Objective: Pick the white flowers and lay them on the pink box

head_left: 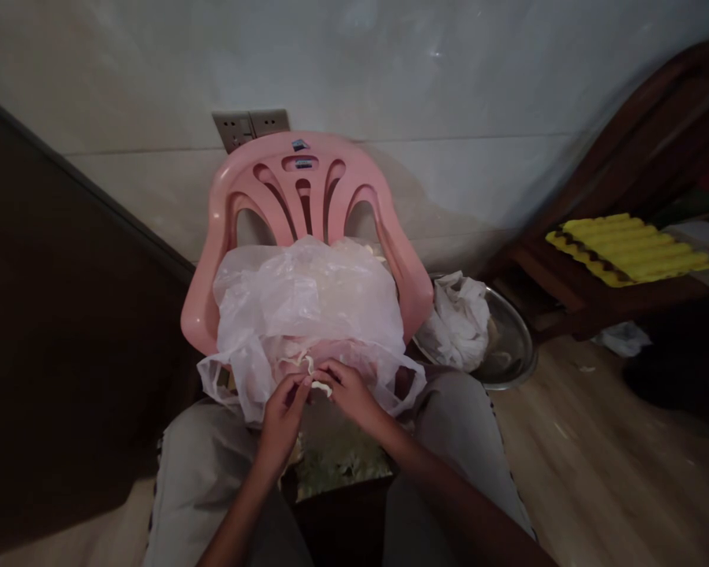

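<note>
My left hand (286, 400) and my right hand (347, 387) meet at the fingertips, both closed in a pinch. Between them is a thin, curly, pale cream strip (322, 387); what it is made of I cannot tell. One end of it curls up past the fingers toward a white translucent plastic bag (307, 291). The bag lies open toward me on the seat of a pink plastic chair (307, 150), its handles spread to either side. More pale pieces show faintly in the bag's mouth. Below my hands, between my knees, are dim greenish-pale contents (343, 465), too dark to name.
A metal basin (517, 346) with a crumpled white bag (461, 323) stands on the floor right of the chair. Farther right, a yellow ridged tray (626, 248) lies on a dark wooden chair (543, 276). A tiled wall with sockets (251, 126) rises behind; a dark panel (64, 339) is left.
</note>
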Tool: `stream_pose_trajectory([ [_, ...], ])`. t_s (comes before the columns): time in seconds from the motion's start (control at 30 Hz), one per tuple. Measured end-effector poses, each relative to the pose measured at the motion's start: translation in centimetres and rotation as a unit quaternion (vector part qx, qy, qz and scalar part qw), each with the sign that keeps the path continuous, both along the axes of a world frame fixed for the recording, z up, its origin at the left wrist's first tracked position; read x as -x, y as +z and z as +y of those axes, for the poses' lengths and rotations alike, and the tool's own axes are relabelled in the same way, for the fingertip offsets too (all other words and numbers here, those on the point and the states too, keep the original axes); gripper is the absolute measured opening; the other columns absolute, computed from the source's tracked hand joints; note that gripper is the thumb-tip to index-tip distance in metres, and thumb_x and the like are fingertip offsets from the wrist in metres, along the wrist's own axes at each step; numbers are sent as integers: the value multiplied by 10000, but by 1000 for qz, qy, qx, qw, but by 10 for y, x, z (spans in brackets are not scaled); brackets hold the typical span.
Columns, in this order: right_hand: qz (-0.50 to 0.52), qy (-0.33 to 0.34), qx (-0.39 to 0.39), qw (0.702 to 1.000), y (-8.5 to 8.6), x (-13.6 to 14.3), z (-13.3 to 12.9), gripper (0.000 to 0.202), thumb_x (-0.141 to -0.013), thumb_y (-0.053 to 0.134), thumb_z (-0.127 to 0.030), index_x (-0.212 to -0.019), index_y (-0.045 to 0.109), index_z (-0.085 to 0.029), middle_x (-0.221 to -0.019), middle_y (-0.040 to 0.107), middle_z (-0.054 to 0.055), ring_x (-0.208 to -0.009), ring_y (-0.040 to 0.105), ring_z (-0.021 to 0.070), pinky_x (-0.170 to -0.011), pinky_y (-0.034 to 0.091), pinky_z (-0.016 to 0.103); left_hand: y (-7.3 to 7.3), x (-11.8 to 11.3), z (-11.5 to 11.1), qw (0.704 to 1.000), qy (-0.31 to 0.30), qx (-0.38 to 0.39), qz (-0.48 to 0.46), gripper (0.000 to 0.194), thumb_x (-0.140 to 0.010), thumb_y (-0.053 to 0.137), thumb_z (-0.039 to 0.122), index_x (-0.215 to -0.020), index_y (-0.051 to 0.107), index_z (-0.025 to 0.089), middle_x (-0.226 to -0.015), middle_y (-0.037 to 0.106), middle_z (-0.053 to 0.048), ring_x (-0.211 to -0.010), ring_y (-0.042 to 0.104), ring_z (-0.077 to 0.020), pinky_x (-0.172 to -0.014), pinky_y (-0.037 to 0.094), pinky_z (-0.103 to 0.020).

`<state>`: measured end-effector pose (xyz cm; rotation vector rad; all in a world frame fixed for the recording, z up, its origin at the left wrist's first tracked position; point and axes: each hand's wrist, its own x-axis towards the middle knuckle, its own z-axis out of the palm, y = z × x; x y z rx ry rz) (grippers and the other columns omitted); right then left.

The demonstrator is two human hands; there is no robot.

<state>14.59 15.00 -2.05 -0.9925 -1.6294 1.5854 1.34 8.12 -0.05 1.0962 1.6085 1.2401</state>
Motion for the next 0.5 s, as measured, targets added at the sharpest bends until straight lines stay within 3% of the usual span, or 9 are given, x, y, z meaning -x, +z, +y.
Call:
stream_pose_trajectory([
  [0.5,5,2,19,1000,3,2,-2,250,-938,520,-422,-796,558,-220,-672,485,-35,-633,473,119,-562,396,226,-7,4,1,1000,-17,-8,12,281,-911,564,458,-853,646,195,-724,585,20,-718,557,-153,-704,418,-236],
])
